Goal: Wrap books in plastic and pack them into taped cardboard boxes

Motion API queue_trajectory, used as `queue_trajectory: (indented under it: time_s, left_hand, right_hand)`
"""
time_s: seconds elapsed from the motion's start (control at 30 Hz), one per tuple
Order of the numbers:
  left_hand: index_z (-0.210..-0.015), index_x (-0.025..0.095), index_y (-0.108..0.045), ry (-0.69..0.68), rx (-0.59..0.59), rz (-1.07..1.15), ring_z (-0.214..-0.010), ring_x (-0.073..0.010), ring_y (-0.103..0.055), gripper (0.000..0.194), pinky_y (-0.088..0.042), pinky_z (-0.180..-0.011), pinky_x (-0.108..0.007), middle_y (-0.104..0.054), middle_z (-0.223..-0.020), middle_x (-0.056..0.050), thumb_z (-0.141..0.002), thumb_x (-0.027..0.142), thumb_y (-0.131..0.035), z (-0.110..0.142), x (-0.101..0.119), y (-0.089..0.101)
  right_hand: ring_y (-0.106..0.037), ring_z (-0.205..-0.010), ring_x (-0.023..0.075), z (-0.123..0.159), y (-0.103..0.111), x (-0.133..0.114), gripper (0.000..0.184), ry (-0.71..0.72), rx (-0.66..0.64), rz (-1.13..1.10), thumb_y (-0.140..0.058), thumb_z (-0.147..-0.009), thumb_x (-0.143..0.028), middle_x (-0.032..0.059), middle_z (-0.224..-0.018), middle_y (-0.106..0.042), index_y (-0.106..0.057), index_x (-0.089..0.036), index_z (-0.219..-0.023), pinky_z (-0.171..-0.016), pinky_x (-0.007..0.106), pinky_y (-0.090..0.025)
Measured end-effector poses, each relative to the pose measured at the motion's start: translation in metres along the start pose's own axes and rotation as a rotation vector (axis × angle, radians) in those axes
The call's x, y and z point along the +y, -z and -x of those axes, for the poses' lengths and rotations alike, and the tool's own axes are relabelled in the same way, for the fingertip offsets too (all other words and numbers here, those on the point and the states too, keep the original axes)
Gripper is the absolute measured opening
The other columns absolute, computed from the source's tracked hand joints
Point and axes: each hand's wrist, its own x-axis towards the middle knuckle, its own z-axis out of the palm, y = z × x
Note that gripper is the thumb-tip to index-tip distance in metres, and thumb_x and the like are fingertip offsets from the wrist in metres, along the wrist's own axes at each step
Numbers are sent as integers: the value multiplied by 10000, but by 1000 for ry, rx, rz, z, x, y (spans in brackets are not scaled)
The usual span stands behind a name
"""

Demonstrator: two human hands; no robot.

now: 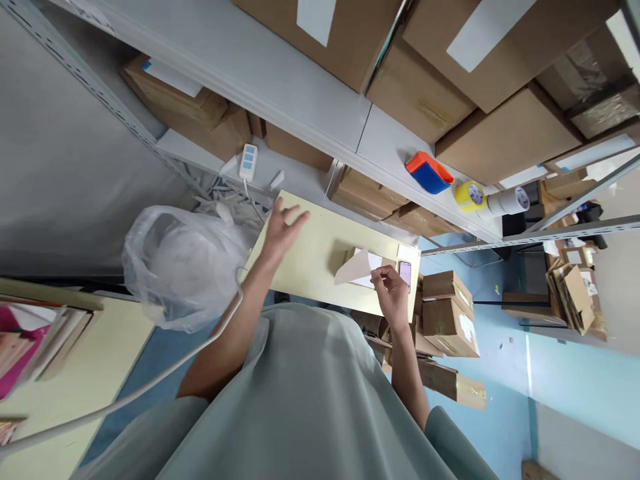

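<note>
My left hand [283,233] is raised over the left end of the pale yellow table [320,247], fingers apart and nothing in them. With fingertips pinched, my right hand [391,292] grips the edge of a white sheet of paper [356,268], which curls up to the left. Under the sheet lies a small cardboard box [387,264] with white on its top, partly covered by the paper and my hand. A lit phone [405,275] rests just right of my right hand, beside a small white card [407,252].
A clear plastic bag [187,267] hangs left of the table, near a bent white rod [165,377]. Shelves ahead carry cardboard boxes [420,87], a tape dispenser [429,173], tape rolls [470,195] and a power strip [249,162]. More boxes [450,327] are stacked at right.
</note>
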Motion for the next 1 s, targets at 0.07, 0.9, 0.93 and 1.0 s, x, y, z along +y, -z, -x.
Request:
queue_trajectory:
  time_s: [0.07,0.9,0.93,1.0]
  left_hand:
    - [-1543,196,-491,52,-105,-15,-1534,-309,-575,830,-448,-1255,-451,-779,-1364,-173,-897,576,-846,37,20,-32]
    - [-909,234,-672,410,-212,-15,-975,-245,-706,340,-539,-885,-352,-744,-906,-28,-740,490,-819,147,-17,-216]
    - [-911,236,-670,405,-196,-21,-965,-240,-701,339,-536,-882,-349,-738,-900,-24,-742,490,-818,145,-19,-216]
    - [-922,238,-670,402,-176,-23,-949,-230,-697,348,-533,-886,-345,-735,-908,-19,-743,492,-824,141,-23,-215]
  right_hand:
    - [-685,-840,209,-3,5,10,339,13,29,38,-656,-1029,-553,53,-951,-728,-690,-233,-920,-730,341,-575]
    - [-732,-848,190,-1,51,143,337,-92,-272,-74,-630,-1095,-537,60,-1028,-751,-774,-242,-1020,-771,329,-608]
    - [-731,-838,189,-2,53,147,346,-96,-296,-109,-651,-1078,-558,60,-1030,-758,-779,-243,-1018,-765,327,-607]
    - [-726,-821,192,-7,58,156,354,-109,-296,-162,-661,-1058,-568,60,-1014,-766,-783,-242,-993,-749,328,-601]
